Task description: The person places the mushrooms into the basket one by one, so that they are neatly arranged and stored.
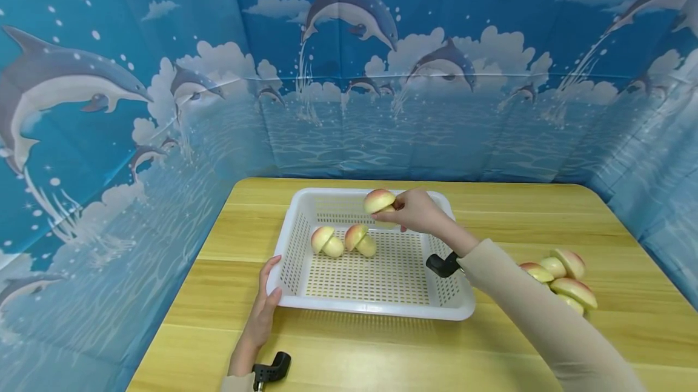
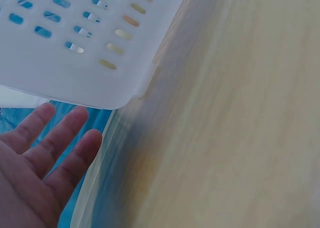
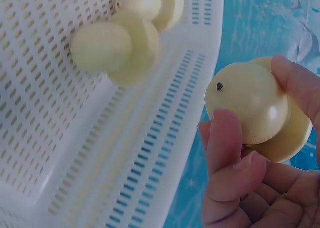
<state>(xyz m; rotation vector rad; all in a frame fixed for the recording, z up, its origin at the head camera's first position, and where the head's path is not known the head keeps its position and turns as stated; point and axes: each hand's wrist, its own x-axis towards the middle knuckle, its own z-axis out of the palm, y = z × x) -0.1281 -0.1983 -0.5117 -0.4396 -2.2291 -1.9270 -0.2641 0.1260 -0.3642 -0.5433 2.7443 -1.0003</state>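
A white slotted plastic basket (image 1: 371, 305) stands on the table with two toy mushrooms inside, a left one (image 1: 329, 243) and a right one (image 1: 360, 240). Their caps are yellow with a red blush, the stems pale. My right hand (image 1: 418, 209) pinches a third toy mushroom (image 1: 378, 201) over the basket's far side; in the right wrist view thumb and fingers lie round this mushroom (image 3: 252, 102), stem towards the camera. At the basket's near left corner, my left hand (image 1: 264, 307) touches the rim. Its fingers (image 2: 82, 153) are straight and spread in the left wrist view.
Several more toy mushrooms (image 1: 572, 292) lie in a pile on the wooden table (image 1: 207, 319) right of the basket, partly behind my right sleeve (image 1: 540, 319). A blue dolphin-print curtain (image 1: 349, 137) hangs along the table's back and sides.
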